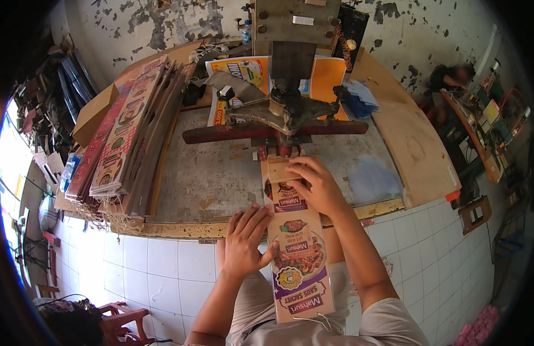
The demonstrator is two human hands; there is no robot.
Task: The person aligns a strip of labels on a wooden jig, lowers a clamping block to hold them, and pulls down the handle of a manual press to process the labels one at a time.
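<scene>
A long printed cardboard strip [300, 254] with food pictures and a white string loop at its near end runs from under the press toward my lap. My left hand [244, 239] rests at its left edge, fingers stretched out and thumb against the printed face. My right hand [316, 187] is over the strip's far part. Its fingers are slightly bent and apart, with the tips touching a plain brown piece [280, 170] that lies across the strip. Just beyond stands the metal press [287, 112], its red-edged crossbar above the strip's far end, which is partly hidden.
Stacked printed boards [125, 130] with strings hanging over the front edge stand on the left of the worktable [197, 179]. A brown board [414, 150] and blue plastic sheets [361, 98] lie at the right. A red plastic chair [123, 323] is at lower left; another person sits far right.
</scene>
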